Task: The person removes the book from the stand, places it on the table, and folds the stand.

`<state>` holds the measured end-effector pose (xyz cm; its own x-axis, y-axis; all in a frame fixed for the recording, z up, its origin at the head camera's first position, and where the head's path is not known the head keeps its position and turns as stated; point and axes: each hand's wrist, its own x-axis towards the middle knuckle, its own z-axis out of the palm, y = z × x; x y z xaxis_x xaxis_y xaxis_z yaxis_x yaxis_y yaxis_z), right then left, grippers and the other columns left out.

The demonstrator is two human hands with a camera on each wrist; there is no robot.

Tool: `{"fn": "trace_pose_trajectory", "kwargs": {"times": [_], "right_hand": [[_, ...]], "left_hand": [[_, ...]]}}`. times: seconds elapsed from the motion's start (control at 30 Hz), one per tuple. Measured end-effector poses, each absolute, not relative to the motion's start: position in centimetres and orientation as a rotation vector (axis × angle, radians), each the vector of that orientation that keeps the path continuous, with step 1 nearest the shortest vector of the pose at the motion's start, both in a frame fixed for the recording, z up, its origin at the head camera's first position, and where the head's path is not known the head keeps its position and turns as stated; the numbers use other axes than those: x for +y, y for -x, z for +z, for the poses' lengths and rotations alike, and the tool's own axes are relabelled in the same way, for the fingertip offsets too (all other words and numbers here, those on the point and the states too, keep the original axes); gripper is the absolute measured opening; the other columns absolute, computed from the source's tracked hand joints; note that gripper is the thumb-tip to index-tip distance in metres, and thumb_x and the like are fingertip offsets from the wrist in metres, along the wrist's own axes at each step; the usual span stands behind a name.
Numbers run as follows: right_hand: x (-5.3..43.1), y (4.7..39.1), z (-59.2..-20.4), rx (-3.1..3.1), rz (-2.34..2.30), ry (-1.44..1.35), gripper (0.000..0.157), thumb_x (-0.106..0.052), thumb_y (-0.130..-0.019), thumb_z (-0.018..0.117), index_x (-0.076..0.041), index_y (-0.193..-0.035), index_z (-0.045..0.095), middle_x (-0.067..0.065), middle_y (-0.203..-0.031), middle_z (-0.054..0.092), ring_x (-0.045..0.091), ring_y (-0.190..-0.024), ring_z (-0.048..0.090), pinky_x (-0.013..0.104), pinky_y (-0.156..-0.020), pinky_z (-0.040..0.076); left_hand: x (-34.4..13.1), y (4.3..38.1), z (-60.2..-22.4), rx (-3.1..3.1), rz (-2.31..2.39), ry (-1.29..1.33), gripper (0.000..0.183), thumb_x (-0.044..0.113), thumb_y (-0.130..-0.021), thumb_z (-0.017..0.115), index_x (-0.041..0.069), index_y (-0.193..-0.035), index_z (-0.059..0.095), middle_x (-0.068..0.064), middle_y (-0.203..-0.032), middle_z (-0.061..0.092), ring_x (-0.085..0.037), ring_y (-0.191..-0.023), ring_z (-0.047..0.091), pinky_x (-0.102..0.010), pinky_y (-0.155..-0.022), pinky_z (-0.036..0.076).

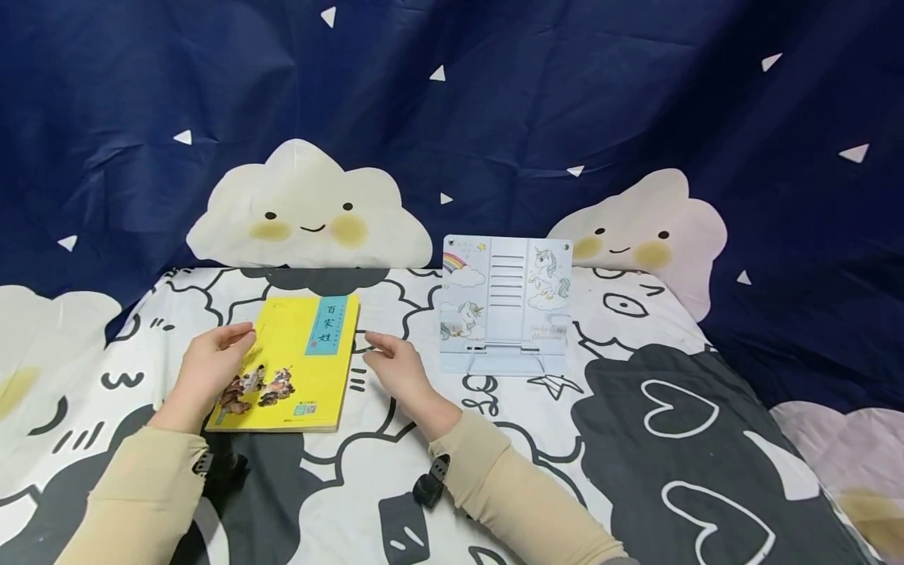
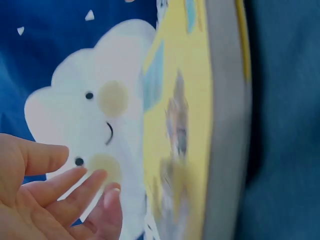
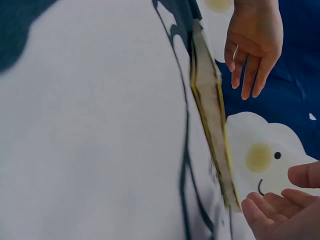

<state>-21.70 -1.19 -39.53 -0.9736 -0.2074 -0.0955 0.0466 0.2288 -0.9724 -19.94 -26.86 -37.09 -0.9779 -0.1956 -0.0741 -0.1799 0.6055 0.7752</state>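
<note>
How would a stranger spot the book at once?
On the patterned sheet, find the unicorn-printed stand. To its left in the head view, between the left hand and right hand, lies the book. Unlike the pale stand, its cover is bright yellow with a blue panel.

Book, yellow (image 1: 282, 345): left edge partly hidden behind the left hand (image 1: 208, 369); finest print on the blue label (image 1: 328, 326) too small to read; cut off at top and bottom in the left wrist view, cover figures (image 2: 176, 127) blurred. Left hand, same view: cut off at left and below. Right hand (image 1: 401, 373): cut off at right in the right wrist view. Sleeves (image 1: 141, 490), two: cut off by the head view's lower edge. Stand, pale (image 1: 507, 322): upper-left lettering too small to read.
</note>
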Motion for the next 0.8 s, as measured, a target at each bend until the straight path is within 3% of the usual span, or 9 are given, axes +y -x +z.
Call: {"fn": "trace_pose_trajectory", "kwargs": {"times": [0.4, 0.8], "right_hand": [[2.0, 21.4, -37.8, 2.353, -1.997, 0.275, 0.039, -0.009, -0.102, 0.048, -0.004, -0.141, 0.054, 0.011, -0.145, 0.056, 0.026, -0.136, 0.051, 0.038, -0.114, 0.041], [4.8, 21.3, -37.6, 2.415, -2.122, 0.248, 0.041, -0.006, -0.1, 0.051, -0.001, -0.14, 0.054, 0.014, -0.144, 0.055, 0.028, -0.137, 0.05, 0.04, -0.115, 0.039]], "left_hand": [[-22.8, 20.0, -35.5, -2.779, -1.409, -0.195, 0.07, 0.049, -0.106, 0.03, -0.002, -0.154, 0.028, -0.029, -0.156, 0.032, -0.046, -0.143, 0.032, -0.058, -0.117, 0.029], [-18.2, 20.0, -36.0, -2.656, -1.608, -0.195, 0.072, 0.055, -0.105, 0.023, 0.005, -0.157, 0.022, -0.015, -0.163, 0.023, -0.033, -0.153, 0.017, -0.05, -0.125, 0.016]]}}
